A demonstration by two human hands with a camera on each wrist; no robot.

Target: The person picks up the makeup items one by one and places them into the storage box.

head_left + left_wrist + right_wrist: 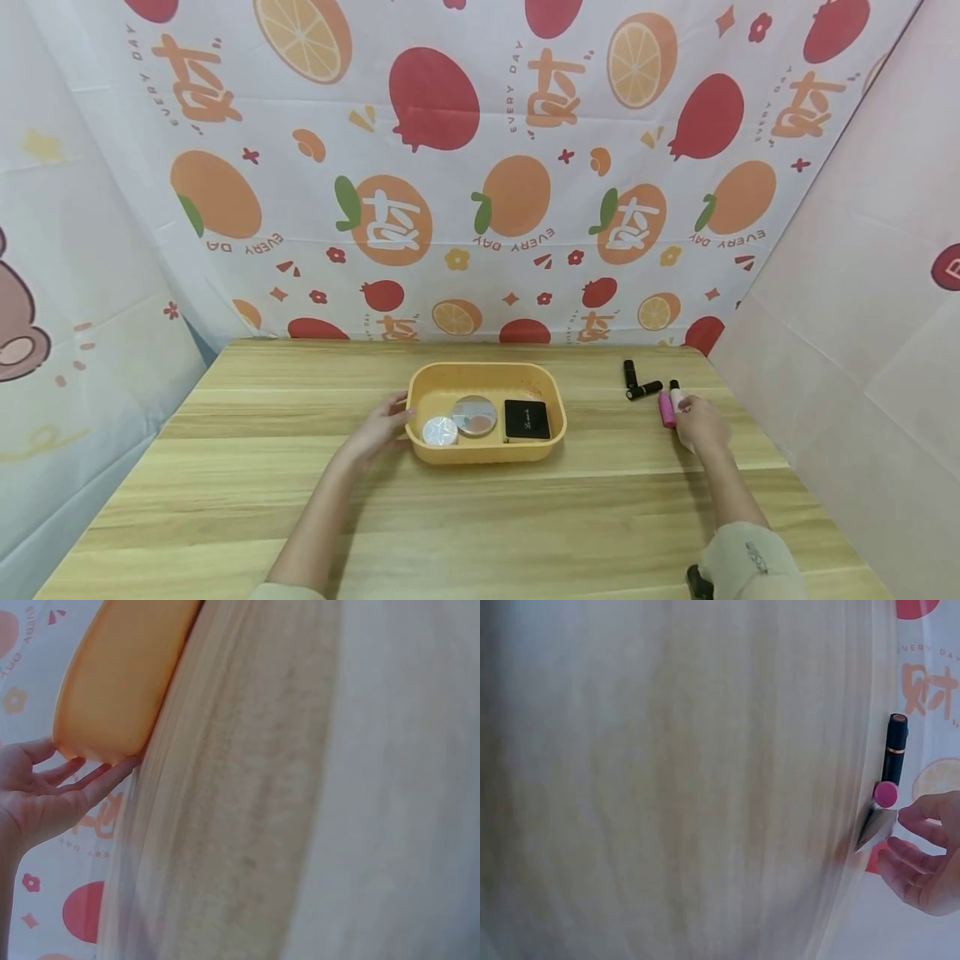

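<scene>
Head view: right hand is at the white tube, right side of worktop, fingers loosely bent; can't tell if they grip. Pink cylinder sits just beside it, so a sloppy pinch could set it rolling. Left hand, fingers extended, touches the yellow tray at its left end; pushing could slide it. Right wrist shows the tube's flat tail, hidden from above. Left wrist misses the compacts inside.

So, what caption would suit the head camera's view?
Left hand touching a yellow tray, right hand at a white tube, patterned cloth behind.
</scene>
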